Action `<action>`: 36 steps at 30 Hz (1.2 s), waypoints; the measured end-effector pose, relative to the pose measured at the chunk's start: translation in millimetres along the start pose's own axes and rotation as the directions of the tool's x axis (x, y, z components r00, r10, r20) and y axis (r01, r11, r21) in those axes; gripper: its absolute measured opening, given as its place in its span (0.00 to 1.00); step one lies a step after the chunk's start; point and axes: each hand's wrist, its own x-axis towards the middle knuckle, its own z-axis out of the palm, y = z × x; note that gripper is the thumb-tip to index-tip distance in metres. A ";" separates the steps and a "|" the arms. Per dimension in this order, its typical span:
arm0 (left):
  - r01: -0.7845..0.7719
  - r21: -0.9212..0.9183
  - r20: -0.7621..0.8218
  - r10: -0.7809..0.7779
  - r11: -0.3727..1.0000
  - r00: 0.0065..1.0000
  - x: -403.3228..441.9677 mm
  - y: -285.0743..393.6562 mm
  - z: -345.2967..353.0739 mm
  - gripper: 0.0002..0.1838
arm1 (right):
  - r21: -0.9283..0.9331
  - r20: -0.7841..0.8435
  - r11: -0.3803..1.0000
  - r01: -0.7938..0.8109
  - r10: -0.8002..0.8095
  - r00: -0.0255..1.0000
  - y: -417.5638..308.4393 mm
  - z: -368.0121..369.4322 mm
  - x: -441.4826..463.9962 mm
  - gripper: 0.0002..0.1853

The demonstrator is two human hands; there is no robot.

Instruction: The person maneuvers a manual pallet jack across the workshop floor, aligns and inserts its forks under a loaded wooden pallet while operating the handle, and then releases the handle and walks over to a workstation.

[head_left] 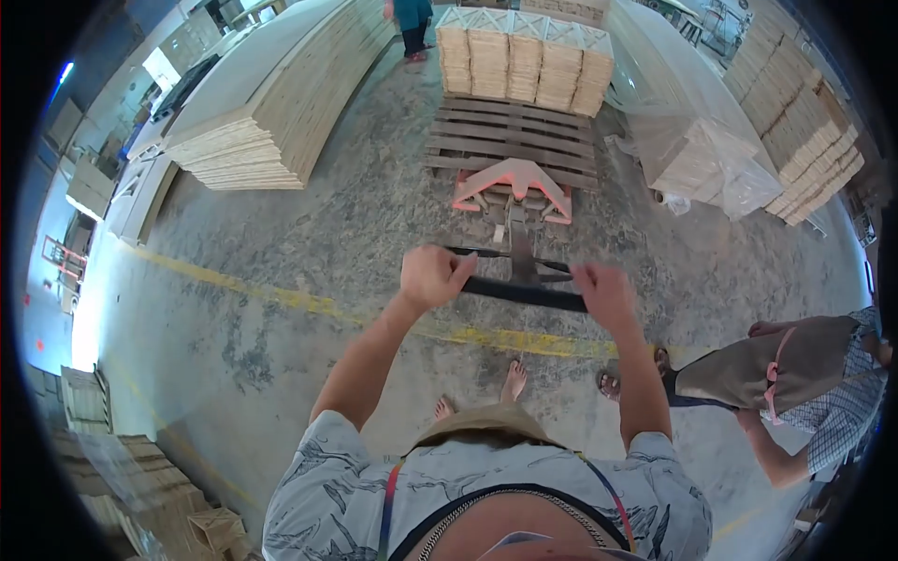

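Note:
Both of my hands grip the black handle (524,293) of a pallet jack, one near each end. My left hand (431,276) has its fingers wrapped round the left end, the thumb lying toward the middle. At the right end, my right hand (606,292) is closed on the handle, slightly blurred. The pallet jack's orange-red body (513,179) stands ahead, its forks hidden under a wooden pallet (510,136). Bundled wood pieces (524,65) are stacked on the far part of that pallet.
Tall board stacks (253,140) stand on the left. Plastic-wrapped boards (697,159) and another wood stack (795,122) line the right. A person in an apron (795,365) stands close at my right; another person (412,23) is far ahead. A yellow line (524,341) crosses the concrete floor.

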 end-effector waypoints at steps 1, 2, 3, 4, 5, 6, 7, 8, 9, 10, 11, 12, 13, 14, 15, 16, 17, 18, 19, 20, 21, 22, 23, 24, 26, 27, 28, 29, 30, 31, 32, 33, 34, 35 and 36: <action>0.001 0.011 0.050 -0.002 1.000 0.999 -22.1 -9.0 9.8 0.27 | 0.047 0.057 0.998 -0.035 0.032 0.998 3.7 9.6 -16.7 0.24; -0.007 0.019 0.100 0.005 1.000 0.995 -44.2 -17.3 20.6 0.26 | 0.091 0.107 0.993 -0.076 0.066 0.992 9.3 24.4 -40.7 0.25; 0.018 0.024 0.149 -0.021 1.000 0.989 -68.7 -22.6 31.6 0.25 | 0.040 0.168 0.994 -0.098 0.090 0.982 13.8 38.4 -64.0 0.26; 0.035 0.030 0.196 -0.041 0.999 0.980 -95.5 -29.4 43.5 0.24 | -0.011 0.222 0.993 -0.118 0.117 0.968 19.2 54.2 -87.1 0.27; -0.009 0.059 0.224 -0.004 0.998 0.974 -120.4 -41.2 58.5 0.23 | -0.012 0.276 0.994 -0.109 0.108 0.955 28.3 72.4 -110.2 0.25; -0.061 0.085 0.258 0.037 0.995 0.965 -142.6 -51.7 69.6 0.22 | -0.009 0.328 0.994 -0.107 0.104 0.939 35.6 88.1 -128.2 0.23; -0.102 0.070 0.282 0.078 0.992 0.956 -157.0 -57.0 74.5 0.22 | -0.014 0.303 0.989 -0.148 0.146 0.942 42.1 97.6 -135.4 0.23; -0.084 0.068 0.310 0.059 0.994 0.949 -160.7 -61.6 78.4 0.22 | 0.007 0.349 0.993 -0.119 0.109 0.931 49.4 103.7 -137.6 0.24; -0.070 0.068 0.337 0.043 0.995 0.941 -154.0 -65.2 81.0 0.22 | 0.030 0.389 0.995 -0.090 0.071 0.919 53.1 105.0 -139.4 0.25; -0.119 0.052 0.360 0.093 0.992 0.928 -136.8 -61.4 76.8 0.22 | 0.038 0.340 0.998 -0.058 0.042 0.940 48.8 95.0 -129.6 0.24; -0.009 0.070 0.352 -0.017 0.998 0.936 -117.9 -50.6 63.1 0.22 | 0.045 0.303 0.999 -0.021 0.006 0.953 41.2 79.7 -112.6 0.24; 0.115 0.092 0.340 -0.139 0.989 0.930 -100.1 -41.4 47.9 0.23 | 0.107 0.234 0.994 -0.019 -0.006 0.972 34.3 63.5 -93.8 0.23; 0.058 0.087 0.261 -0.079 0.994 0.962 -75.6 -36.0 35.6 0.23 | 0.164 0.165 0.986 0.000 -0.027 0.986 27.7 47.4 -68.1 0.23; 0.010 0.080 0.177 -0.024 0.997 0.984 -49.6 -31.7 24.5 0.24 | 0.168 0.087 0.986 0.013 -0.028 0.996 20.6 34.5 -41.9 0.23; 0.026 0.056 0.152 -0.034 0.998 0.988 -27.6 -31.3 14.3 0.26 | 0.157 0.012 0.987 0.020 -0.022 1.000 14.2 24.2 -21.4 0.22; 0.031 0.025 0.111 -0.034 0.999 0.993 -8.8 -20.2 -1.5 0.26 | 0.075 -0.045 0.996 0.044 -0.041 0.998 7.9 17.1 -1.4 0.22; 0.022 -0.021 0.061 -0.021 1.000 0.998 13.6 -8.8 -8.4 0.27 | -0.027 -0.112 0.997 0.066 -0.069 0.991 4.7 6.9 16.7 0.22; -0.007 -0.056 0.022 0.008 0.998 1.000 28.1 -12.9 -4.5 0.27 | -0.027 -0.113 0.999 0.031 -0.034 0.993 -1.0 -0.6 25.3 0.21; -0.031 -0.075 -0.027 0.029 0.997 0.999 34.3 -18.4 -1.3 0.27 | -0.013 -0.117 1.000 0.010 -0.011 0.993 -5.6 -5.4 29.0 0.21; -0.070 -0.059 -0.058 0.066 0.996 0.996 29.2 -17.7 2.4 0.27 | 0.001 -0.110 1.000 0.028 -0.028 0.994 -5.6 -7.3 22.3 0.21; -0.091 -0.027 -0.084 0.089 0.995 0.993 13.1 -21.4 2.1 0.27 | 0.031 -0.089 0.998 0.053 -0.050 0.995 -7.6 0.2 8.7 0.20; -0.112 0.017 -0.061 0.113 0.994 0.992 -8.6 -30.4 9.0 0.26 | 0.052 -0.038 0.998 0.027 -0.025 0.999 -1.1 15.3 -8.7 0.20; -0.134 0.061 -0.033 0.136 0.989 0.990 -35.3 -40.2 20.9 0.25 | 0.074 0.013 0.997 -0.003 0.002 1.000 7.1 31.5 -31.5 0.20; -0.065 0.028 0.036 0.064 0.997 0.997 -64.8 -45.3 32.3 0.23 | 0.069 0.113 0.996 -0.063 0.055 0.992 9.1 43.1 -58.1 0.20; 0.013 0.122 0.211 -0.039 0.992 0.977 -124.3 -66.4 62.7 0.20 | 0.108 0.268 0.985 -0.138 0.104 0.958 23.0 73.7 -108.3 0.18; -0.054 0.053 0.173 0.044 0.997 0.984 -145.6 -69.3 72.9 0.20 | 0.159 0.328 0.974 -0.160 0.101 0.939 33.5 92.2 -126.2 0.16; -0.124 -0.012 0.126 0.125 0.992 0.984 -153.4 -68.8 72.7 0.21 | 0.175 0.328 0.971 -0.163 0.098 0.940 37.7 94.9 -122.9 0.16; -0.135 0.000 0.125 0.134 0.991 0.983 -146.0 -75.4 69.2 0.21 | 0.222 0.262 0.970 -0.096 0.035 0.964 48.8 93.1 -105.6 0.14; -0.145 0.007 0.104 0.144 0.989 0.984 -134.9 -73.8 65.7 0.21 | 0.255 0.192 0.966 -0.033 -0.018 0.981 62.9 85.8 -83.1 0.12; -0.145 0.009 0.094 0.143 0.989 0.985 -132.0 -68.0 63.1 0.21 | 0.223 -0.003 0.968 0.113 -0.115 0.993 84.6 78.4 -46.1 0.08; -0.137 0.013 0.086 0.135 0.991 0.987 -130.8 -60.5 60.0 0.21 | 0.116 -0.019 0.993 -0.020 0.022 1.000 78.4 42.8 -5.2 0.09; -0.131 0.022 0.087 0.129 0.991 0.988 -117.6 -52.1 54.5 0.21 | 0.086 -0.083 0.996 0.032 -0.025 0.996 86.1 13.8 45.5 0.14; -0.113 -0.004 0.032 0.113 0.994 0.993 -98.4 -44.9 44.1 0.21 | -0.025 -0.202 0.991 0.133 -0.136 0.970 108.7 -1.1 103.9 0.22; -0.098 -0.025 -0.027 0.098 0.995 0.995 -83.2 -39.4 33.9 0.21 | 0.030 -0.075 0.996 -0.086 0.088 0.993 118.4 -23.5 156.9 0.29; -0.091 0.004 -0.038 0.091 0.996 0.995 -75.1 -34.0 26.1 0.21 | -0.044 -0.049 0.997 -0.068 0.066 0.997 160.0 -26.7 225.6 0.30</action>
